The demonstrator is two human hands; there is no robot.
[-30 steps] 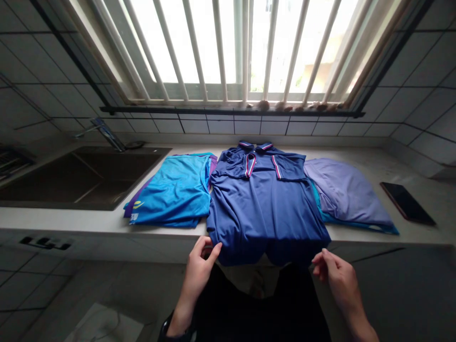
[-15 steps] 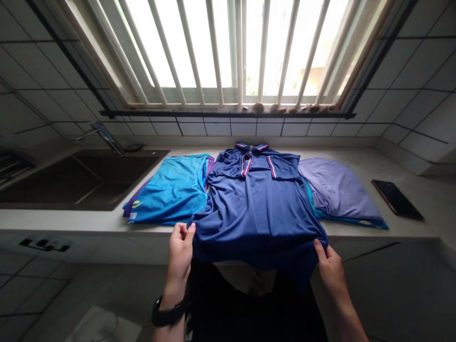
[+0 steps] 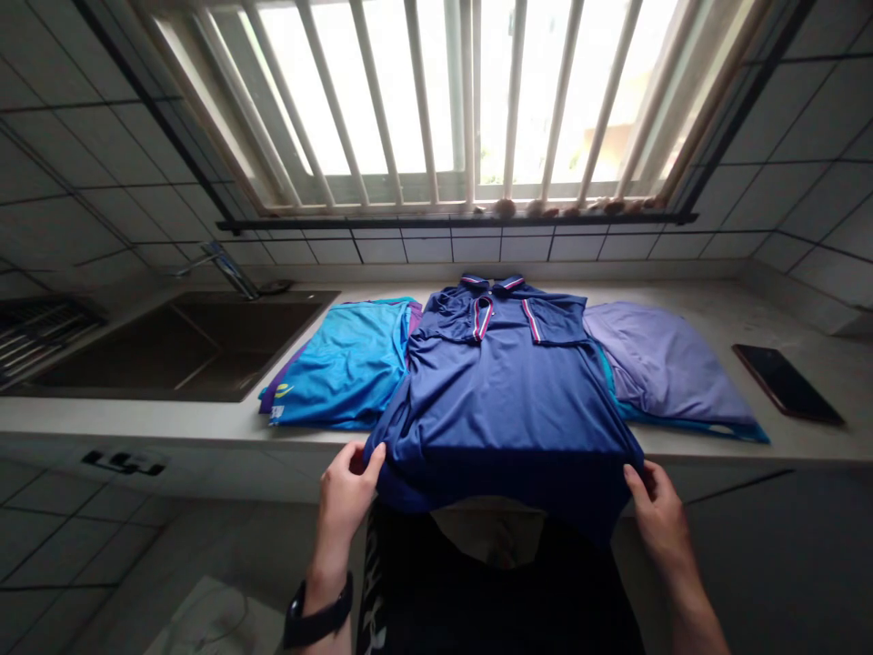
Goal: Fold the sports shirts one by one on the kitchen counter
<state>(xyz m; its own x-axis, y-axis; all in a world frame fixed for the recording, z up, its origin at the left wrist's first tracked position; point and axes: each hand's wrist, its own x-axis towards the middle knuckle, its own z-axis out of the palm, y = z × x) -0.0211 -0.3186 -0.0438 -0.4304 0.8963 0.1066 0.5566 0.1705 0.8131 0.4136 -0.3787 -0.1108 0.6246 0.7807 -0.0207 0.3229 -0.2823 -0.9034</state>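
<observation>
A navy polo shirt (image 3: 505, 391) lies on the counter, its collar toward the window and both striped-cuff sleeves folded in over the chest. Its lower part hangs over the counter's front edge. My left hand (image 3: 349, 487) pinches the shirt's left side just past that edge. On the opposite side, my right hand (image 3: 658, 509) pinches the right side at about the same height. Left of the polo is a stack of folded blue and purple clothes (image 3: 341, 364), partly overlapped by it. A folded lavender garment (image 3: 668, 359) rests on a blue one to the right.
A dark sink (image 3: 177, 350) with a faucet (image 3: 230, 271) is set in the counter (image 3: 150, 420) at left, beside a rack (image 3: 47, 332). A phone (image 3: 787, 384) lies at far right. Behind is a barred window (image 3: 470, 100) with small objects on its sill.
The view has shifted slightly, so everything sits further right. Both hands keep their hold on the polo shirt's sides, and its lower part looks spread a little flatter.
</observation>
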